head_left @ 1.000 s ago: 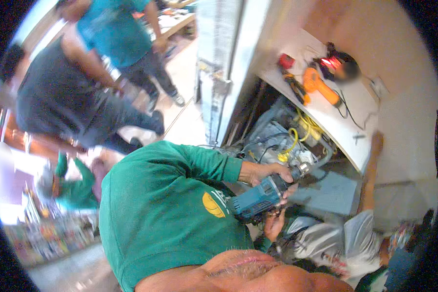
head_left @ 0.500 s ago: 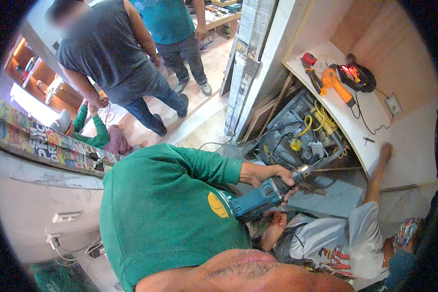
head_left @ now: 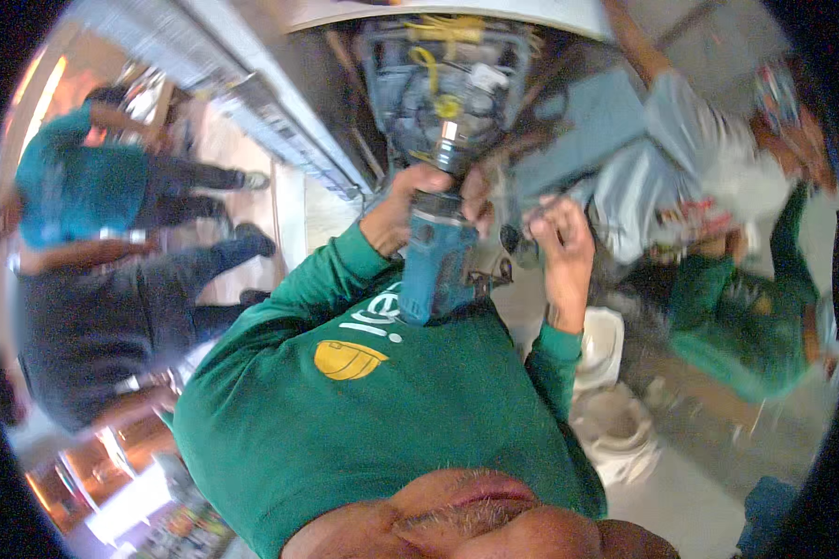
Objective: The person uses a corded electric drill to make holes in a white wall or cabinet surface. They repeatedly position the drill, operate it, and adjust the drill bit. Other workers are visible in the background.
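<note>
In my left hand (head_left: 418, 200) is a teal power drill (head_left: 435, 256). My fingers wrap round its front end, just behind the metal chuck (head_left: 450, 142), which points away from my chest. The drill body lies close to my green sweatshirt. My right hand (head_left: 561, 238) is raised beside the drill, a short way to its right. Its fingers are curled in next to a small dark round thing (head_left: 510, 238); blur hides what they hold. A black cord (head_left: 492, 278) hangs at the drill's right side.
A machine (head_left: 480, 102) in a tubular frame, with a yellow hose (head_left: 427, 65), stands beyond the drill under a white counter (head_left: 550, 17). A blue-grey panel (head_left: 578, 121) lies to its right. White buckets (head_left: 606, 345) stand at right. People are nearby on both sides.
The view has swung round. The drill now points straight ahead instead of to the right. My right hand has risen beside it, and buckets and a person in green show at right.
</note>
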The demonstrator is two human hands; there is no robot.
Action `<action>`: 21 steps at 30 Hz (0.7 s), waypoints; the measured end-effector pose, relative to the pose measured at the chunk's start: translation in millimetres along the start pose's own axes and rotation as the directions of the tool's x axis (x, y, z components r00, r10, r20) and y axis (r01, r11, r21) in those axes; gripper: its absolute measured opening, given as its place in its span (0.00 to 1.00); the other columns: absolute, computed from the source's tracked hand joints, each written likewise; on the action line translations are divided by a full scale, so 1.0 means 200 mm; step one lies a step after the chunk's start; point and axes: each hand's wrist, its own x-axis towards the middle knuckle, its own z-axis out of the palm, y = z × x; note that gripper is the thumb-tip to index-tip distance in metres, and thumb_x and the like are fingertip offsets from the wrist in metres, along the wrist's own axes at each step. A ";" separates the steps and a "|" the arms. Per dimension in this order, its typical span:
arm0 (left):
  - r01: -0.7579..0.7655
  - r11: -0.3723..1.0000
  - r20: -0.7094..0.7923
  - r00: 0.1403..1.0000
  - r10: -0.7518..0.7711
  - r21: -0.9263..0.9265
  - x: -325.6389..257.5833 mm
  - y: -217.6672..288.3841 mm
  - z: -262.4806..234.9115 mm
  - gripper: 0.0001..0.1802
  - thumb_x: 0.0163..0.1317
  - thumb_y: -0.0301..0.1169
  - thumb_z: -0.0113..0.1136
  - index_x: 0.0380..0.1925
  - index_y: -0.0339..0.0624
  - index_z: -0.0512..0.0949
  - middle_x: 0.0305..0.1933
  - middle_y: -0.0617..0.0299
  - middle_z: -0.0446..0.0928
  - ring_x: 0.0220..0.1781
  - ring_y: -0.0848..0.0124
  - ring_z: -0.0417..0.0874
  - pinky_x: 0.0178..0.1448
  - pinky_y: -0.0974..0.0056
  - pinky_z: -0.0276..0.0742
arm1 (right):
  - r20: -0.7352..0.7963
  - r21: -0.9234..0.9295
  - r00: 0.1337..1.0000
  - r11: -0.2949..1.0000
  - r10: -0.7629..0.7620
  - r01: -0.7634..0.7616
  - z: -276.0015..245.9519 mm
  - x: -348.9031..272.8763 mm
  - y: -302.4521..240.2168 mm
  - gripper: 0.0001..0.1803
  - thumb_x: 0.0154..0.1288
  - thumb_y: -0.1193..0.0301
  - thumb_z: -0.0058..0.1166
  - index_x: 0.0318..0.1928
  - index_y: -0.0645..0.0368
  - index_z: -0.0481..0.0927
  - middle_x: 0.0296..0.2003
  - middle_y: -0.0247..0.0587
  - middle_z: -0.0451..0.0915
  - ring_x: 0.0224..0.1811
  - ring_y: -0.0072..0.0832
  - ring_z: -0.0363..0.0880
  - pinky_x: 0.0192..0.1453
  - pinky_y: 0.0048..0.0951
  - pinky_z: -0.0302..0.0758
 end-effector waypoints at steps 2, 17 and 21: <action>0.028 0.998 0.025 0.999 -0.027 -0.054 0.00 0.03 -0.03 0.22 0.53 0.49 0.68 0.31 0.43 0.73 0.30 0.58 0.76 0.43 0.52 0.82 0.52 0.44 0.82 | -0.032 0.217 0.998 0.974 -0.056 0.061 0.08 0.02 -0.11 0.13 0.71 0.74 0.64 0.49 0.61 0.73 0.43 0.42 0.85 0.44 0.25 0.84 0.54 0.28 0.79; 0.236 0.971 0.074 0.968 -0.238 0.037 0.16 0.08 0.02 0.21 0.58 0.47 0.64 0.37 0.39 0.77 0.34 0.53 0.82 0.45 0.50 0.86 0.52 0.50 0.83 | -0.193 -0.290 0.819 0.828 -0.541 0.480 0.32 0.09 -0.47 0.12 0.69 0.80 0.60 0.52 0.61 0.81 0.40 0.38 0.78 0.36 0.25 0.81 0.39 0.31 0.80; 0.268 0.962 0.115 0.955 -0.273 0.062 0.17 0.06 0.03 0.20 0.60 0.47 0.62 0.37 0.39 0.78 0.35 0.54 0.83 0.45 0.52 0.86 0.54 0.52 0.80 | 0.036 -0.690 0.700 0.489 -0.713 0.533 0.21 0.10 -0.45 0.14 0.62 0.82 0.62 0.48 0.58 0.82 0.40 0.42 0.76 0.40 0.40 0.84 0.40 0.39 0.81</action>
